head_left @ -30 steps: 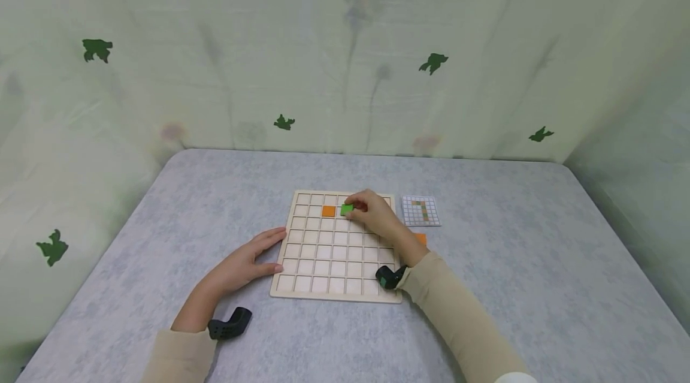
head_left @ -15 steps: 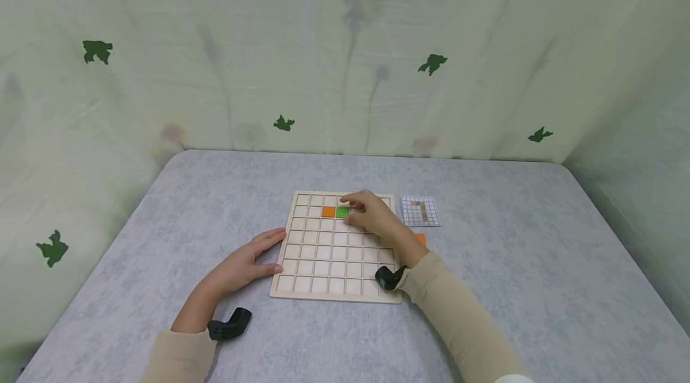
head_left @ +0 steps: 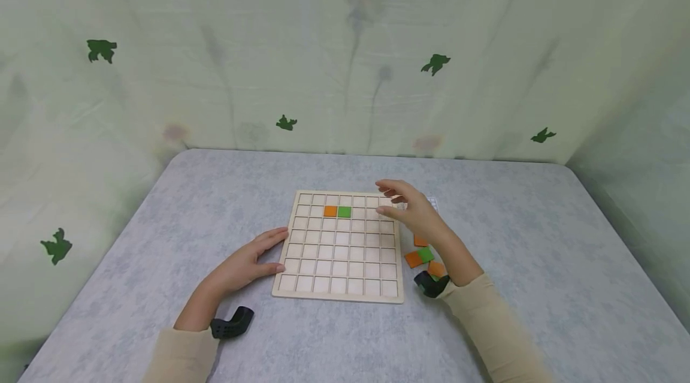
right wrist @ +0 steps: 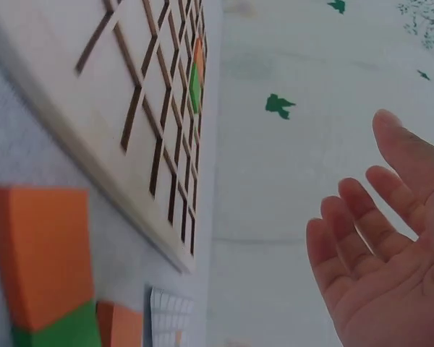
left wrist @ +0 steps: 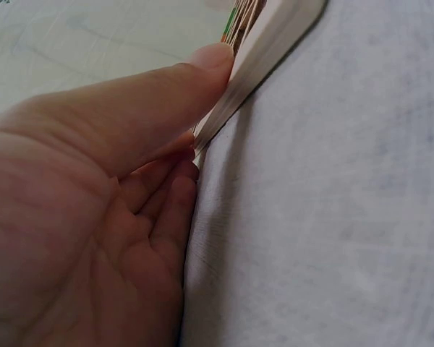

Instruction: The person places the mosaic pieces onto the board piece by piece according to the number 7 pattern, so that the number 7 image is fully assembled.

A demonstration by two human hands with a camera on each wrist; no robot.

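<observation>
Left hand (head_left: 249, 262) lies flat, steadying the board (head_left: 341, 296) at 9 o'clock; right hand (head_left: 415, 215) hovers wide, empty, tiles (head_left: 423, 256) waiting at 3 o'clock. Best keep bracing.

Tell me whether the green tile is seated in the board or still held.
Seated. The green tile lies flat in a cell of the wooden board, beside the orange tile; the right hand is open, apart from it.

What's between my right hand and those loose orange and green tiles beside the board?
Nothing visible. The right hand hovers open over the board's far right corner, and the loose tiles lie uncovered on the table just below it, right of the board.
</observation>
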